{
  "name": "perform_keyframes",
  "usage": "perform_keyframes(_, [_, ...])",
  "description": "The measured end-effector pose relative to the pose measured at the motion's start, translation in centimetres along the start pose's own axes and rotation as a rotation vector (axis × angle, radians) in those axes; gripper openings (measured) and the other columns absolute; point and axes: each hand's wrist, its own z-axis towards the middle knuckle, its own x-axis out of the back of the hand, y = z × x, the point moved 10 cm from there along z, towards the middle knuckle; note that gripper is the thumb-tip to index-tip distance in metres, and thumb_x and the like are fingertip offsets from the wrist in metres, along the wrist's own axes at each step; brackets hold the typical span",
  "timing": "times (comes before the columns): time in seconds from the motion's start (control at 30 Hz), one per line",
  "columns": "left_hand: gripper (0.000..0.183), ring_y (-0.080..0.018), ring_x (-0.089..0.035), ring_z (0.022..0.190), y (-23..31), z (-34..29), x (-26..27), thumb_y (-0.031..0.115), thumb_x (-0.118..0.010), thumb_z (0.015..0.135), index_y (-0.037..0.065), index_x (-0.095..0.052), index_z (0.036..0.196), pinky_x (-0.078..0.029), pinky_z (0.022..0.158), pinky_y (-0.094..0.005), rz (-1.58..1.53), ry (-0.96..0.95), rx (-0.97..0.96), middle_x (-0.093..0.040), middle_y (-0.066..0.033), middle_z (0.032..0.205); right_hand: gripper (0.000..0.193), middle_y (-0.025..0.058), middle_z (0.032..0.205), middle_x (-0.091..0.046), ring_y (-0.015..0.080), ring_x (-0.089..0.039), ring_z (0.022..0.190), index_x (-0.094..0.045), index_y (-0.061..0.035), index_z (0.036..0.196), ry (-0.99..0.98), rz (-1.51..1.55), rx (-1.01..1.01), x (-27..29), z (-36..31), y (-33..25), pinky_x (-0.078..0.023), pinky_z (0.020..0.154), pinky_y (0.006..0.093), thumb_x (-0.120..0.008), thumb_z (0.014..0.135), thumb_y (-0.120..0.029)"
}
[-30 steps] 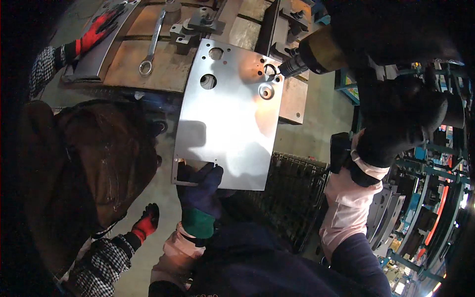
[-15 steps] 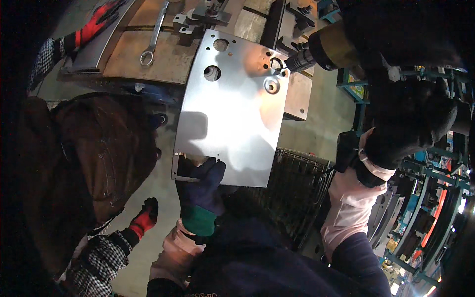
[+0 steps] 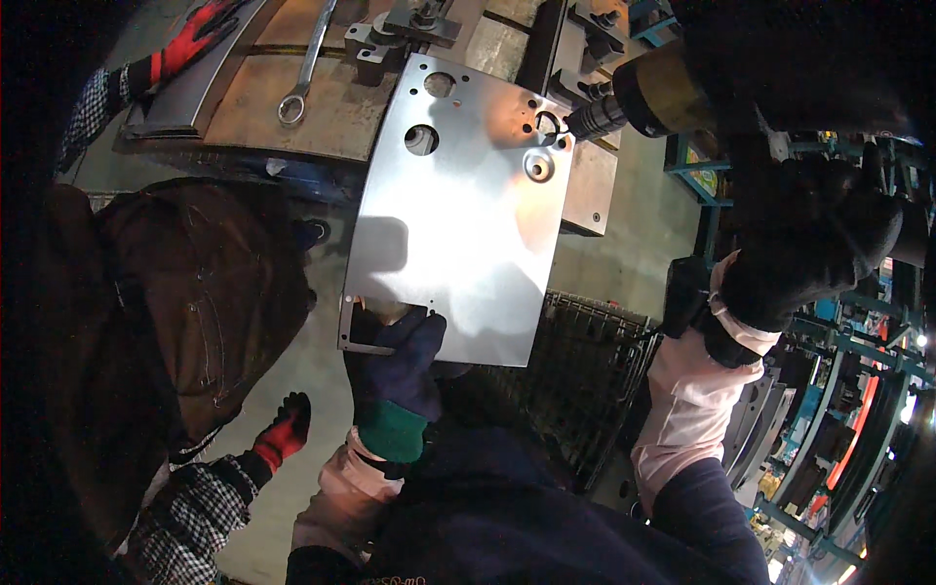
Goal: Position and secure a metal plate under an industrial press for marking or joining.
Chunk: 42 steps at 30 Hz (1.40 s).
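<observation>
A flat silver metal plate (image 3: 458, 224) with several round holes and a rectangular cutout lies tilted in the middle, its far end over the machine table. My left hand (image 3: 400, 366), in a dark blue glove with a green cuff, grips its near edge at the cutout. Above the plate's far right corner is a drill chuck (image 3: 597, 119) on a brass-coloured spindle (image 3: 663, 90); its tip is beside a large hole there. My right hand (image 3: 824, 239), black-gloved, is raised at the right beside the dark machine body. It looks closed, but what it grips is lost in shadow.
A ring spanner (image 3: 295, 102) and a clamp block (image 3: 369, 51) rest on the machine table (image 3: 263, 93). At my left stands a co-worker with red-and-black gloves (image 3: 283, 434), one on a grey metal piece (image 3: 166, 112). A wire basket (image 3: 575, 380) and loaded racks (image 3: 848, 390) stand right.
Almost nothing differs. The whole view has shifted slightly, and the plate and my two hands keep about the same places. The co-worker's lower hand barely moves.
</observation>
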Motion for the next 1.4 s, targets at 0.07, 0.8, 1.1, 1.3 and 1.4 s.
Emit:
perform_keyframes(0.07, [0.032,-0.0223,-0.061,0.098,0.3,0.2,0.1,0.005,-0.070,0.078,0.003,-0.063,0.109,-0.061,0.070,-0.0430,0.072,-0.036,-0.087,-0.060,-0.0076,0.110,0.046,0.0162,0.114,-0.057,0.0262,-0.060,0.093,-0.039,-0.0065,0.136,0.036,-0.015,-0.002,-0.2,-0.1,-0.5,-0.058,0.079,0.0383,-0.050,0.096,-0.026])
perform_keyframes(0.8, [0.040,-0.0296,-0.056,0.112,-0.6,0.5,0.6,0.019,-0.062,0.088,0.006,-0.054,0.125,-0.059,0.076,-0.0487,0.094,-0.167,-0.080,-0.054,-0.0107,0.125,0.045,0.0156,0.107,-0.060,0.0280,-0.062,0.088,-0.041,-0.0061,0.134,-0.063,-0.127,0.068,-1.3,0.2,-1.6,-0.059,0.071,0.0380,-0.053,0.095,-0.026])
perform_keyframes(1.1, [0.035,-0.0212,-0.064,0.091,0.0,0.4,0.7,0.008,-0.075,0.075,0.002,-0.064,0.107,-0.061,0.063,-0.0392,0.045,-0.013,-0.062,-0.062,-0.0074,0.104,0.044,0.0156,0.113,-0.058,0.0292,-0.062,0.092,-0.042,-0.0056,0.133,-0.061,0.000,0.025,-1.1,0.0,-1.0,-0.060,0.075,0.0387,-0.053,0.095,-0.025])
perform_keyframes(1.3, [0.029,-0.0193,-0.062,0.090,-0.8,0.9,1.8,0.005,-0.073,0.076,0.000,-0.066,0.103,-0.057,0.074,-0.0368,-0.001,-0.004,-0.137,-0.063,-0.0068,0.102,0.043,0.0136,0.114,-0.059,0.0283,-0.062,0.093,-0.044,-0.0094,0.133,-0.021,-0.118,0.072,-1.5,0.0,-2.3,-0.059,0.076,0.0386,-0.052,0.095,-0.027])
perform_keyframes(1.4, [0.025,-0.0177,-0.061,0.089,-0.2,0.6,0.7,0.004,-0.072,0.077,-0.001,-0.067,0.101,-0.055,0.076,-0.0356,-0.007,-0.019,-0.129,-0.063,-0.0056,0.101,0.044,0.0122,0.111,-0.061,0.0260,-0.063,0.090,-0.045,-0.0085,0.131,0.005,0.043,0.034,-1.3,0.0,-1.9,-0.059,0.075,0.0369,-0.056,0.091,-0.024])
